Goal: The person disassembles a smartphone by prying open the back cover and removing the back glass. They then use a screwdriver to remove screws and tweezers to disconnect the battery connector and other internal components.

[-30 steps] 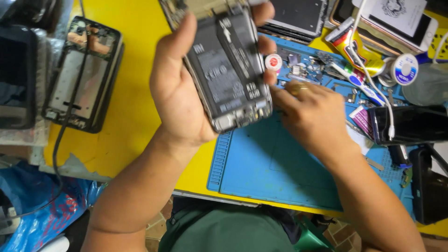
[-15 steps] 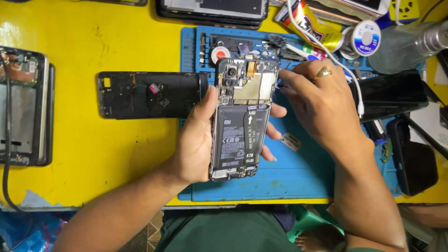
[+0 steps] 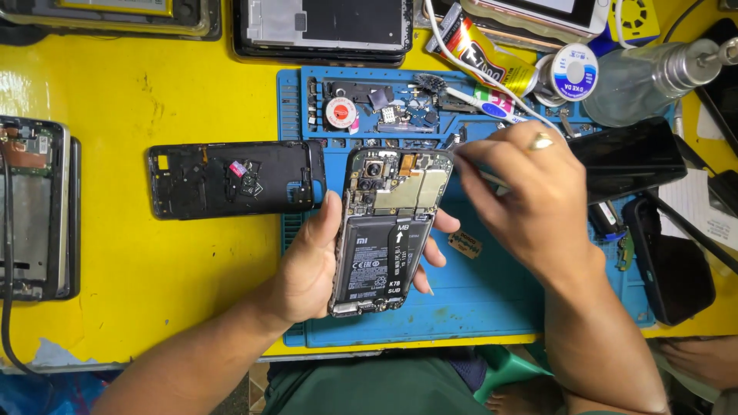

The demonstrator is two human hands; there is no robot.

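While the left hand (image 3: 311,269) grips an opened phone (image 3: 384,230) above the blue mat (image 3: 492,307) on the yellow bench (image 3: 154,92), the right hand (image 3: 530,200) pinches a thin tool (image 3: 469,170) at its upper corner, near a black back cover (image 3: 231,179).

Bare yellow table (image 3: 177,261) lies open left of the left hand (image 3: 307,269) and below the black back cover (image 3: 231,179), and the blue mat (image 3: 477,307) is clear between both forearms, while its top edge is crowded by solder spool (image 3: 573,71), squeeze bottle (image 3: 653,81) and cable (image 3: 469,65).
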